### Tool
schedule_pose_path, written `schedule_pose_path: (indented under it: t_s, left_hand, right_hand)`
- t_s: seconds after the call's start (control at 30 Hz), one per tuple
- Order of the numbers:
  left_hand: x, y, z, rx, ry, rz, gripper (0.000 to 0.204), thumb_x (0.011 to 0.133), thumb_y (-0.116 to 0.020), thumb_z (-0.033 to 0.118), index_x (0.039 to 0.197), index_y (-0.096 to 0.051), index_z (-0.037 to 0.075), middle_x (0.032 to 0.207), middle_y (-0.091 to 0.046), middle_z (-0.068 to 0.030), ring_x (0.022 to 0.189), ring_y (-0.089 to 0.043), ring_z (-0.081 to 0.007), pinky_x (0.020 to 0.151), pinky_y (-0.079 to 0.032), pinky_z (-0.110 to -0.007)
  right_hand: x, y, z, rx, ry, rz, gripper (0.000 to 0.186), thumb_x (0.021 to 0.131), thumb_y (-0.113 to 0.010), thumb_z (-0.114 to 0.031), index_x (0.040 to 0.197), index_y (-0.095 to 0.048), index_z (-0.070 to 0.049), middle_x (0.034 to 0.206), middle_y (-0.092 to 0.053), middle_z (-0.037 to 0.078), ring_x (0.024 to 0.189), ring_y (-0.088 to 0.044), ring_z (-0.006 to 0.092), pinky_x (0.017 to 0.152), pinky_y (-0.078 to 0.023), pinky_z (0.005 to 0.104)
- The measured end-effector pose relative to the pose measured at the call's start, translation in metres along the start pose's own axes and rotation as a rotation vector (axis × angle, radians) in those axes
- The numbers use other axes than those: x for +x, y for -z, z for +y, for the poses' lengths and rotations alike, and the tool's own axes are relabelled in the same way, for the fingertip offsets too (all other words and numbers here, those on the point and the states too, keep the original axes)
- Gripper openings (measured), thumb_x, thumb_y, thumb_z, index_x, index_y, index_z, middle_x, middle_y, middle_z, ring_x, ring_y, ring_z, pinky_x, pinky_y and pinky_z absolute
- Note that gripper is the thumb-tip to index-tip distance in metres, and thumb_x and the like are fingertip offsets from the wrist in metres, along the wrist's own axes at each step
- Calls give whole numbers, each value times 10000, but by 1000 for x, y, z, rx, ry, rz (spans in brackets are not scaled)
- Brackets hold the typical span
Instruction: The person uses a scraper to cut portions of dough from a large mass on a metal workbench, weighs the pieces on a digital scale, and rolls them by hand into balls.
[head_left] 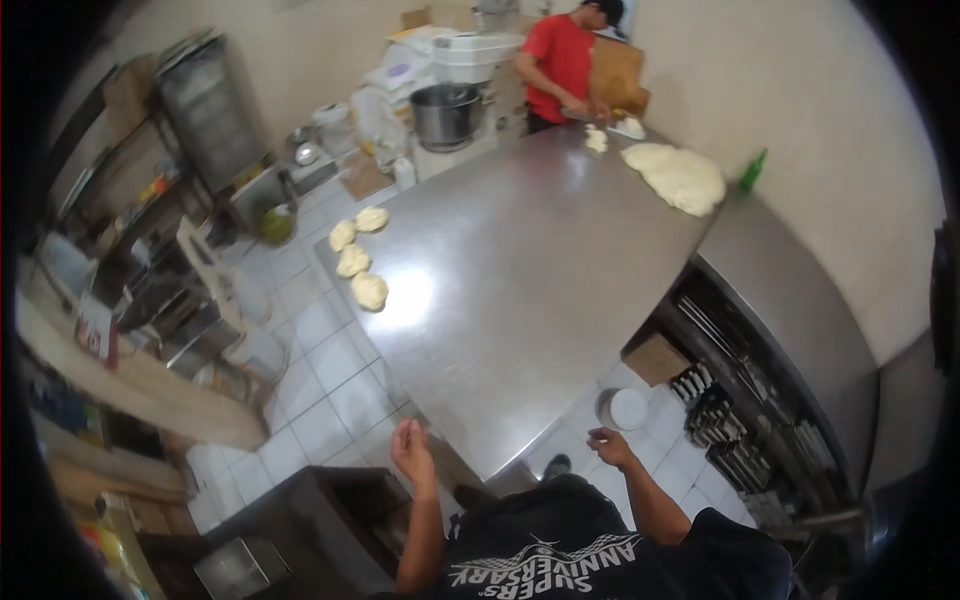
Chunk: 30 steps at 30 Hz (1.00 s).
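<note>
My left hand [411, 452] hangs in the air beside the near left edge of the steel table [500, 300], fingers loosely bent and apart, holding nothing. Off the table's near right edge, my right hand [611, 447] is also empty, its fingers half curled. Neither hand touches the table. Several pale dough lumps [369, 291] sit in a row along the table's left edge. A large flat mass of dough [680, 177] spreads over the far right corner, with a smaller dough piece [596, 139] left of it.
A person in a red shirt [560, 65] works at the table's far end. Behind stands a mixer with a steel bowl [446, 118]. A white bucket [627, 409] stands on the floor at right, near a steel counter [800, 270] with racked trays. A dark cabinet [290, 520] lies at lower left.
</note>
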<state>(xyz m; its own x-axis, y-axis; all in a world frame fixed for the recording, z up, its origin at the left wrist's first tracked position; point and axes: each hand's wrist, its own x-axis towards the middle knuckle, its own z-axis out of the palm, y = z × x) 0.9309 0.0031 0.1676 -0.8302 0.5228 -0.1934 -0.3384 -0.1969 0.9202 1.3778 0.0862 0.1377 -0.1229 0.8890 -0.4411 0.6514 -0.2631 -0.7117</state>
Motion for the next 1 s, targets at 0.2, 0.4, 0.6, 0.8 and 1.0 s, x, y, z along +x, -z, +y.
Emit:
schedule_pose_path:
  t_s: [0.2, 0.4, 0.6, 0.8, 1.0]
  left_hand:
    - [-23, -63, 9, 244, -62, -237, 314, 955, -743, 90, 1220, -654, -53, 1043, -730, -103, 839, -654, -120, 737, -551, -265]
    - [-89, -104, -70, 237, -6, -322, 281, 877, -804, 28, 1106, -696, -94, 927, -738, -91, 779, -659, -127, 714, -535, -250]
    - [-184, -169, -98, 250, 102, -437, 269, 875, -799, 30, 1108, -720, -80, 909, -727, -68, 757, -657, -124, 695, -542, -246]
    - [-251, -262, -119, 504, 34, -974, 236, 953, -716, 84, 1160, -723, -31, 929, -713, -48, 763, -642, -102, 695, -559, -265]
    - [-283, -312, -133, 633, 132, -1134, 231, 1055, -528, 89, 1191, -691, -3, 843, -652, -16, 702, -580, -68, 679, -523, -251]
  right_hand:
    - [-21, 32, 87, 124, -163, 71, 406, 918, -724, -253, 1262, -705, -38, 1092, -759, 139, 941, -717, 224, 834, -570, 378]
    - [-93, 71, 402, -813, 306, -269, 348, 825, -686, -196, 1164, -761, -181, 1056, -751, 125, 979, -730, 327, 853, -602, 457]
    - [-165, 61, 428, 276, -885, -248, 291, 927, -749, -248, 1192, -727, -128, 1014, -736, 26, 871, -745, 233, 640, -615, 400]
    - [-116, 71, 461, -275, -167, 36, 297, 931, -562, -308, 1037, -786, -145, 991, -759, 155, 953, -723, 352, 880, -572, 479]
    - [-111, 105, 315, 746, -576, 371, 337, 976, -703, -220, 1250, -683, -25, 1059, -731, 114, 871, -704, 209, 708, -582, 356]
